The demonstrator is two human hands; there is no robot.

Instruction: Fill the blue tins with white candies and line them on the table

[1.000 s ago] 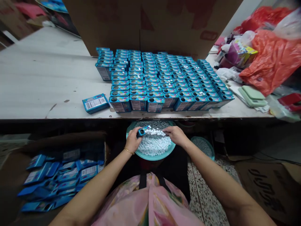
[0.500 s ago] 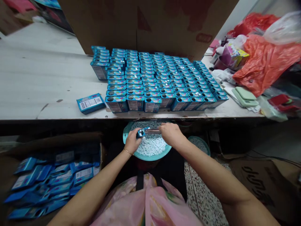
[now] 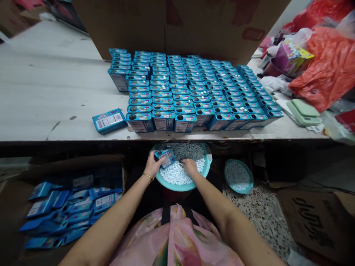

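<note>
A turquoise basin (image 3: 207, 166) full of small white candies (image 3: 177, 176) sits at my lap, below the table edge. My left hand (image 3: 152, 164) grips a blue candy box (image 3: 167, 158) tilted over the basin's left side, its label facing up. Down among the candies, my right hand (image 3: 189, 167) is closed around the handle of a scoop (image 3: 182, 162). Most of the scoop is hidden by the hand and the candies. On the table stand several rows of upright blue boxes (image 3: 163, 121), their round top holes showing and a few candies lying on some tops.
One blue box (image 3: 109, 121) lies on the table (image 3: 61, 92) at left. A carton (image 3: 123, 181) of blue boxes stands lower left. At right are a smaller candy basin (image 3: 239, 176), a pale green scale (image 3: 303, 111) and red plastic bags (image 3: 327, 66). A large cardboard box (image 3: 177, 29) stands behind.
My right hand has moved the scoop down from the box's opening into the candies. My left hand has turned the box so its label shows. The view has shifted slightly.
</note>
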